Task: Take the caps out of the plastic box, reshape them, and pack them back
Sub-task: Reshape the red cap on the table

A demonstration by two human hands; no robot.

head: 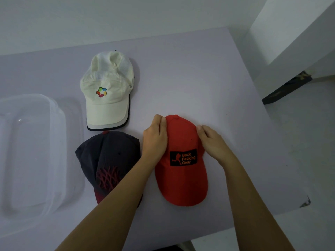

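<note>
Near right on the table (pixel 199 78), my left hand (pixel 155 136) curls round the crown of the red cap (pixel 181 178), and my right hand (pixel 212 140) pinches its other side. Squeeze unevenly and I'd crease it, I reckon. My left forearm, lying over the dark cap (pixel 107 156), could drag it.

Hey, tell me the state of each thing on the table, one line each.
Box: open, no caps inside.
White cap: lying on table, not held.
Dark cap: lying on table, not held.
Red cap: on table, crown gripped from both sides.
Left hand: grips red cap.
Right hand: grips red cap.
</note>
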